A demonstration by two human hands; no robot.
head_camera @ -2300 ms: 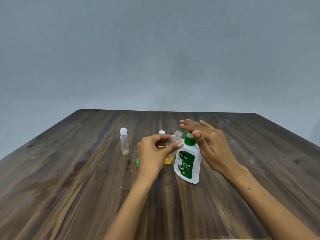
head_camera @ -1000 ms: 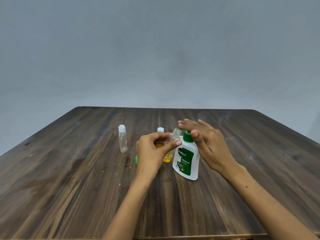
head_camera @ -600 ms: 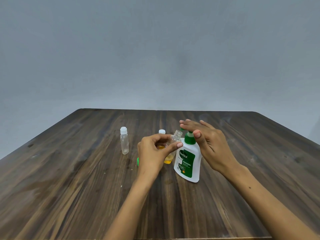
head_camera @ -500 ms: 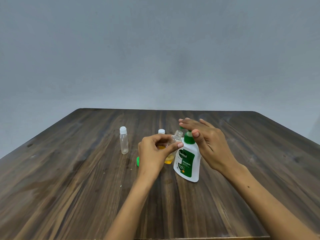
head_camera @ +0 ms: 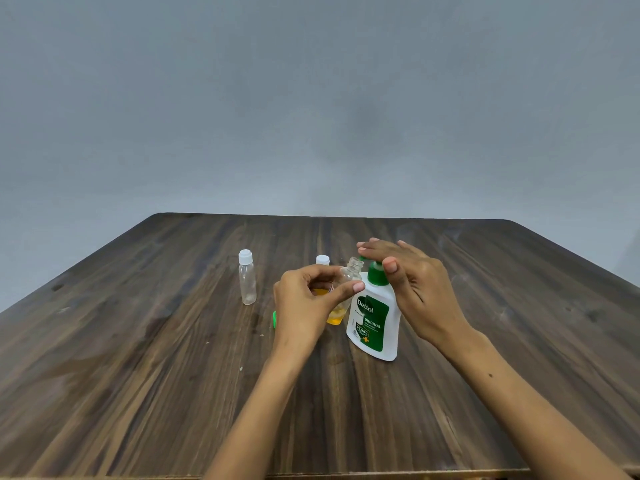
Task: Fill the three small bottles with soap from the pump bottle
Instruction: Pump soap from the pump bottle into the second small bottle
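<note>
Left hand (head_camera: 304,306) is pinching an uncapped little bottle (head_camera: 341,299), tilted toward the pump bottle (head_camera: 374,322), some yellow soap in the bottom. Right hand (head_camera: 412,289) lies flat on the green pump top. Further left on the wooden table (head_camera: 138,358) stands a capped clear bottle (head_camera: 247,277); another white-capped one (head_camera: 322,260) peeks out behind the left hand.

dark wood-grain table (head_camera: 138,375), plain grey wall (head_camera: 311,98) behind its far edge

I'm tilting the open bottle (head_camera: 341,299), amber soap pooled low, against my white pump bottle (head_camera: 374,320); two capped bottles (head_camera: 247,278) behind, mid-table.
</note>
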